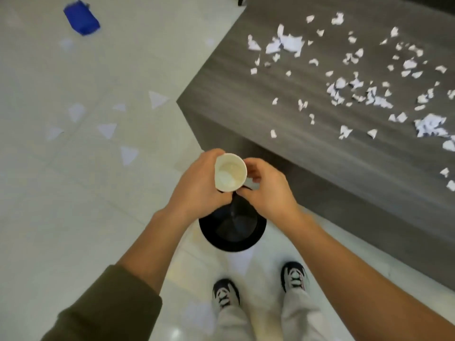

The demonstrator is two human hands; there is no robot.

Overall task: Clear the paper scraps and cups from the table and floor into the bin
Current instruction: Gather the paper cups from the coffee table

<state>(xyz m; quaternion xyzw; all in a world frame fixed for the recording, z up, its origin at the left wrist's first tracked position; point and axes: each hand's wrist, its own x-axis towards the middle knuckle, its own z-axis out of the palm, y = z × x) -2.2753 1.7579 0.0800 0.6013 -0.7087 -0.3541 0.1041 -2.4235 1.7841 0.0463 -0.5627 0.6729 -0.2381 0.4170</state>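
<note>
Far left: a blue object lies on the tiled floor, with triangular paper scraps scattered nearer. Centre: the left hand grips a paper cup from its left side, mouth facing up. The right hand, fingers curled, sits just beside the cup's right wall. A white bit shows under its fingers, but it cannot be told whether it is pinched. Both hands hover above the black bin. Right: the grey bench carries many torn scraps.
</note>
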